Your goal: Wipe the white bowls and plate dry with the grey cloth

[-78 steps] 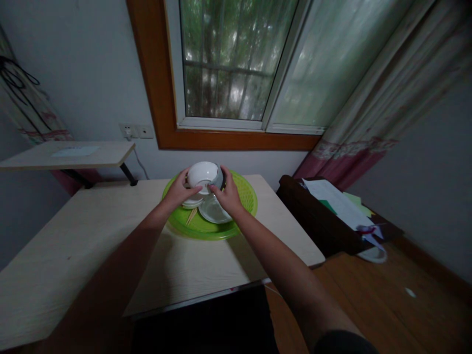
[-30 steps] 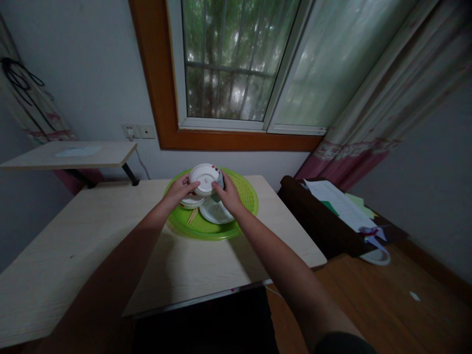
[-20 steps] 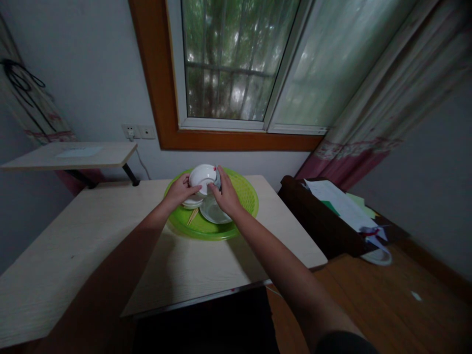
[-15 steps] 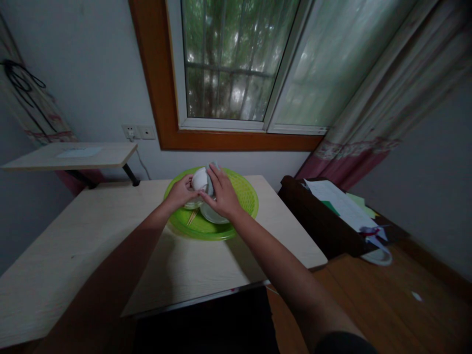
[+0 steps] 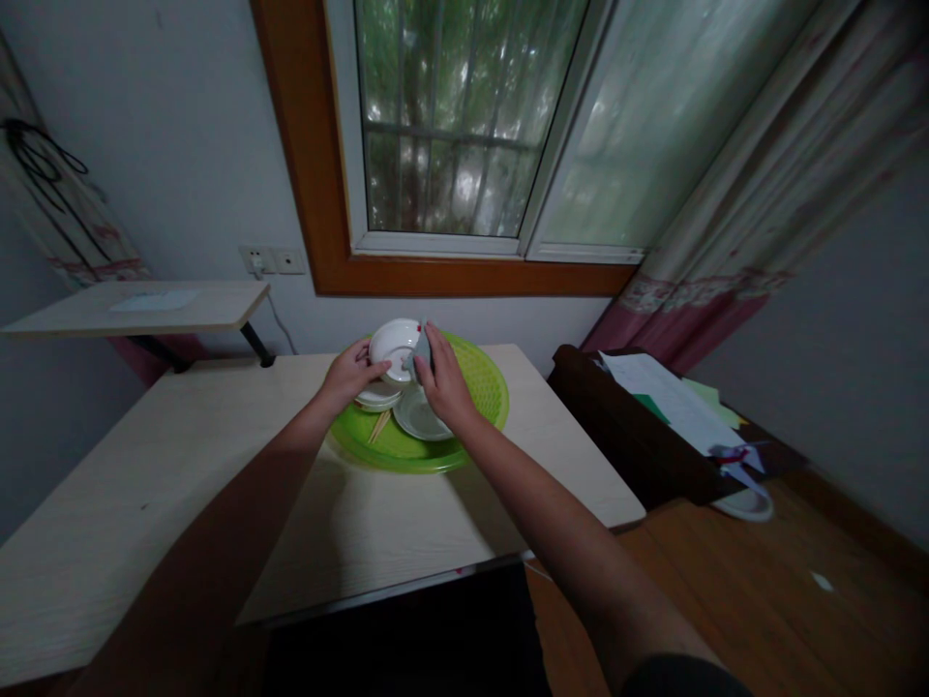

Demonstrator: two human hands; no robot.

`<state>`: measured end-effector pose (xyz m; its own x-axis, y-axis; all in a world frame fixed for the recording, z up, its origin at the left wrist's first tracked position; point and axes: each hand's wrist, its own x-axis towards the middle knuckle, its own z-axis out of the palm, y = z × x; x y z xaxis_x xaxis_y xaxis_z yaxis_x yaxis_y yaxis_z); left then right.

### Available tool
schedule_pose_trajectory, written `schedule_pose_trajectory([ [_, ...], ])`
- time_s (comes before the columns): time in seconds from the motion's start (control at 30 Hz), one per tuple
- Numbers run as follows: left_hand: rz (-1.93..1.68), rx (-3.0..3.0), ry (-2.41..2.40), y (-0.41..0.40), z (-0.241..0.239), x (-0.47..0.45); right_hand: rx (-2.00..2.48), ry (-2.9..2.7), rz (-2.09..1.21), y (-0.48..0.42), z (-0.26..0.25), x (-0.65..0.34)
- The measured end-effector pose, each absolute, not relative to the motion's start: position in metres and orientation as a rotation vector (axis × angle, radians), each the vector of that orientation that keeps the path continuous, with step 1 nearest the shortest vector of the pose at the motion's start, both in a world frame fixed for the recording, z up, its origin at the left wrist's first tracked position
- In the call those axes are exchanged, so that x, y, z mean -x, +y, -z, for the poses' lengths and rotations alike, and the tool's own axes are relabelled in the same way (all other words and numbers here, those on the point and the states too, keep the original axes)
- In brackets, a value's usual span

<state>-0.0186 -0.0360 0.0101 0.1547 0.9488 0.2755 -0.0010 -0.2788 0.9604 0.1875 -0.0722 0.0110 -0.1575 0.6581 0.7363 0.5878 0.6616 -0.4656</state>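
Observation:
A white bowl (image 5: 393,347) is held up above a green plastic basket (image 5: 485,382), its inside turned toward me. My left hand (image 5: 348,376) grips the bowl's left rim, thumb on the inner side. In my right hand (image 5: 444,376) is a pale grey-blue cloth (image 5: 421,350), pinched over the bowl's right rim. Below, inside the basket, white dishes (image 5: 378,395) sit at the left and a clear-looking dish (image 5: 419,416) lies in the middle. A pair of chopsticks (image 5: 379,426) rests between them.
The basket stands on a light wooden table (image 5: 406,523) by the window. A small raised shelf (image 5: 137,305) is at the back left. To the right, a dark brown piece of furniture (image 5: 624,436) bears papers (image 5: 668,402).
The bowl has turned from showing its outside to showing its inside. My right hand and the cloth have shifted slightly to the right, onto its rim.

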Motion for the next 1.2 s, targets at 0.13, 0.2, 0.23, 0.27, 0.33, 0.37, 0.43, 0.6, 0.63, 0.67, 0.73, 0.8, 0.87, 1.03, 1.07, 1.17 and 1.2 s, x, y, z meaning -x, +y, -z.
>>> schedule_pose_trajectory([
  [0.13, -1.287, -1.448, 1.007, -0.037, -0.011, 0.021, 1.063, -1.738, -0.197, -0.068, -0.005, -0.188],
  [0.2, -1.274, -1.447, 1.017, -0.037, -0.011, 0.021, 1.097, -1.715, -0.223, -0.067, -0.003, -0.188],
  [0.23, -1.271, -1.455, 1.017, -0.037, -0.010, 0.021, 1.104, -1.715, -0.221, -0.067, -0.002, -0.188],
  [0.27, -1.272, -1.464, 1.011, -0.037, -0.010, 0.020, 1.102, -1.722, -0.211, -0.068, -0.003, -0.188],
  [0.33, -1.278, -1.473, 0.986, -0.037, -0.011, 0.020, 1.074, -1.761, -0.168, -0.070, -0.004, -0.189],
  [0.37, -1.272, -1.471, 0.970, -0.037, -0.011, 0.019, 1.050, -1.787, -0.138, -0.071, -0.006, -0.189],
  [0.43, -1.244, -1.465, 0.948, -0.038, -0.012, 0.019, 1.001, -1.847, -0.068, -0.074, -0.009, -0.189],
  [0.6, -1.195, -1.473, 0.921, -0.038, -0.011, 0.018, 0.941, -1.979, 0.092, -0.080, -0.015, -0.186],
  [0.63, -1.181, -1.473, 0.915, -0.038, -0.011, 0.017, 0.932, -2.008, 0.119, -0.081, -0.016, -0.185],
  [0.67, -1.168, -1.473, 0.909, -0.038, -0.010, 0.017, 0.922, -2.038, 0.142, -0.082, -0.017, -0.184],
  [0.73, -1.154, -1.476, 0.897, -0.037, -0.008, 0.017, 0.909, -2.097, 0.169, -0.083, -0.018, -0.181],
  [0.8, -1.159, -1.487, 0.893, -0.037, -0.008, 0.016, 0.907, -2.136, 0.172, -0.085, -0.019, -0.180],
  [0.87, -1.168, -1.496, 0.902, -0.038, -0.010, 0.016, 0.913, -2.129, 0.157, -0.085, -0.019, -0.178],
  [1.03, -1.236, -1.472, 0.947, -0.038, -0.013, 0.017, 1.004, -1.875, -0.017, -0.080, -0.014, -0.179],
  [1.07, -1.259, -1.469, 0.962, -0.038, -0.013, 0.018, 1.041, -1.809, -0.078, -0.078, -0.012, -0.180],
  [1.17, -1.314, -1.463, 1.028, -0.036, -0.011, 0.020, 1.162, -1.663, -0.304, -0.074, -0.009, -0.185],
  [1.2, -1.322, -1.458, 1.046, -0.035, -0.011, 0.021, 1.191, -1.635, -0.380, -0.073, -0.009, -0.186],
])
